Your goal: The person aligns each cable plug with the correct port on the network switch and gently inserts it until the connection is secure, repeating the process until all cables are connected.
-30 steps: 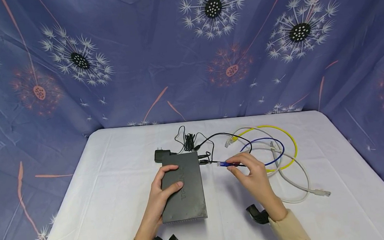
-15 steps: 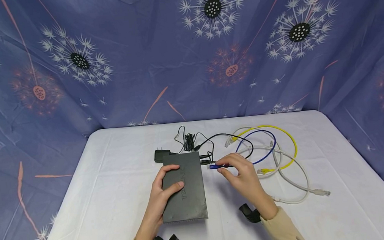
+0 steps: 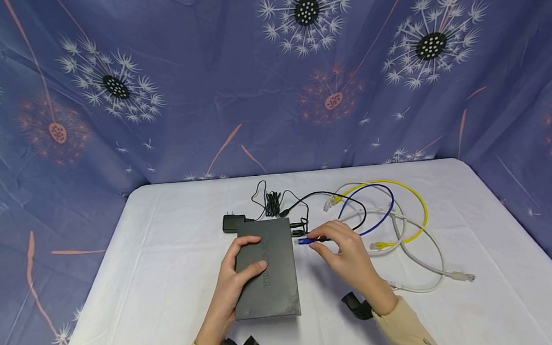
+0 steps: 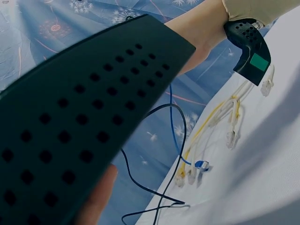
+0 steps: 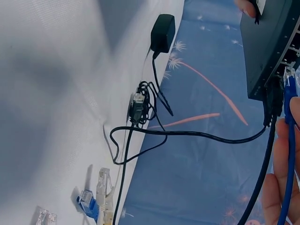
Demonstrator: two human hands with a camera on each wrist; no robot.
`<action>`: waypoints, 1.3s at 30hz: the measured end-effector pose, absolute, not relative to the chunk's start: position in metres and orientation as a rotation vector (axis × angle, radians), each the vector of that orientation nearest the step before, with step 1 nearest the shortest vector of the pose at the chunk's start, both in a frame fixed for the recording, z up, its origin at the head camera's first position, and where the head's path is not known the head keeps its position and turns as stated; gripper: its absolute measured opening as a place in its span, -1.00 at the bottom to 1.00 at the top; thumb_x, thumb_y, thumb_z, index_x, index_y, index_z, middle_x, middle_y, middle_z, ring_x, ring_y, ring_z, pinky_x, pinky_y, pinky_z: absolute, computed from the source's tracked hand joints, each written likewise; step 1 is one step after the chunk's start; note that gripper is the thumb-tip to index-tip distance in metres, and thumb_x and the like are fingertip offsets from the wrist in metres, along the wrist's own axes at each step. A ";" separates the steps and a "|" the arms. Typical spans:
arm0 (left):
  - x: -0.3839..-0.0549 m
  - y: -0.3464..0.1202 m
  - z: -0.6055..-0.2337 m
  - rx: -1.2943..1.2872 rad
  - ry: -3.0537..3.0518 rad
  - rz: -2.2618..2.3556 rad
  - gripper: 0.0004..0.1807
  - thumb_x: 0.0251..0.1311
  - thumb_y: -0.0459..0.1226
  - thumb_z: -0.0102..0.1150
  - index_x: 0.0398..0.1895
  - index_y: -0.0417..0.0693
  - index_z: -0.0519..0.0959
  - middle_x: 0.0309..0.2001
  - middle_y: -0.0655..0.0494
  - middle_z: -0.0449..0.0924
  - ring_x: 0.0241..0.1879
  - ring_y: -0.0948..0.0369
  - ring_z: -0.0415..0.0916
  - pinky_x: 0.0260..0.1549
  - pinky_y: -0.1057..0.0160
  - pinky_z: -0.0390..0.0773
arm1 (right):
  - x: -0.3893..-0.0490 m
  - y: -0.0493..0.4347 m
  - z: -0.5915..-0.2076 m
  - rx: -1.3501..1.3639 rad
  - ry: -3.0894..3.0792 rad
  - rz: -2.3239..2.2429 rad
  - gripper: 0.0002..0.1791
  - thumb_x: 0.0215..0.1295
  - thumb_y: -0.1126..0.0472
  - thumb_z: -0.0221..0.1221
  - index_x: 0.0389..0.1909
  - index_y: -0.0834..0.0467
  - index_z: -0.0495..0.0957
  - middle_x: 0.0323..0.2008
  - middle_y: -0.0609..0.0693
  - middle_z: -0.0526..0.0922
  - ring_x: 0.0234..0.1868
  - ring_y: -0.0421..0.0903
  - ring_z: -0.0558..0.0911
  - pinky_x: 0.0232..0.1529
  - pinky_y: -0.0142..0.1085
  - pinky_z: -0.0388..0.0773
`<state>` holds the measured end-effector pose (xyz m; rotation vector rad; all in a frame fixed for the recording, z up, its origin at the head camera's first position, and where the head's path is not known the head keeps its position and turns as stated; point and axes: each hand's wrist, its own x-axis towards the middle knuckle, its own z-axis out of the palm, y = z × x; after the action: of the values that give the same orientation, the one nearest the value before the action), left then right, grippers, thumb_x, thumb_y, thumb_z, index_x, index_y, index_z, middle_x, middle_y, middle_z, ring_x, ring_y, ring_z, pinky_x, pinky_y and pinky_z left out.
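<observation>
My left hand [image 3: 238, 280] grips a black network switch [image 3: 280, 276] by its left side, thumb and fingertips on top. In the left wrist view the switch's side with rows of vent holes [image 4: 84, 117] fills much of the picture. My right hand [image 3: 349, 254] pinches the plug end of a blue Ethernet cable [image 3: 304, 241]. In the right wrist view the blue cable's clear plug [image 5: 289, 74] is at the switch's port face; whether it has entered a port I cannot tell. Black plugs [image 5: 274, 101] sit in the neighbouring ports.
A black power adapter [image 3: 233, 223] and its bundled cord [image 3: 272, 204] lie behind the switch. To the right are a yellow cable [image 3: 424, 209] and grey cables [image 3: 440, 251], coiled together. The white table [image 3: 159, 298] ends at a blue patterned curtain [image 3: 228, 78].
My right hand has moved left with the blue plug, up to the switch. The blue cable's loop has shifted left, uncovering a yellow plug. The switch has slid slightly right.
</observation>
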<state>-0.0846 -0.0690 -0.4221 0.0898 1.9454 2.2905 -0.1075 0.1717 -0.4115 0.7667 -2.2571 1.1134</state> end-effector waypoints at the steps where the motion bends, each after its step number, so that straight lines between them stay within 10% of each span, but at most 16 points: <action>1: -0.085 -0.069 -0.422 0.087 1.953 2.287 -0.51 0.07 -0.39 0.29 0.12 -0.06 0.48 0.14 -0.10 0.31 0.04 -0.02 0.24 -0.06 0.07 0.29 | -0.108 0.171 -0.412 0.771 -2.252 1.105 -0.76 -0.02 0.43 0.39 -0.30 0.15 0.65 -0.33 -0.08 0.66 -0.30 -0.14 0.57 -0.24 -0.29 0.46; 39: -0.085 -0.063 -0.416 0.125 1.960 2.241 -0.51 0.06 -0.35 0.30 0.12 -0.01 0.48 0.15 -0.08 0.31 0.02 -0.02 0.26 -0.08 0.08 0.28 | -0.107 0.172 -0.410 0.759 -2.176 1.102 -0.80 -0.03 0.44 0.39 -0.35 0.19 0.68 -0.37 -0.06 0.64 -0.30 -0.08 0.59 -0.19 -0.41 0.41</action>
<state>-0.0847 -0.0629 -0.4158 0.1250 1.9604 2.2408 -0.1069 0.1724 -0.4097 0.7590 -2.1764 1.1021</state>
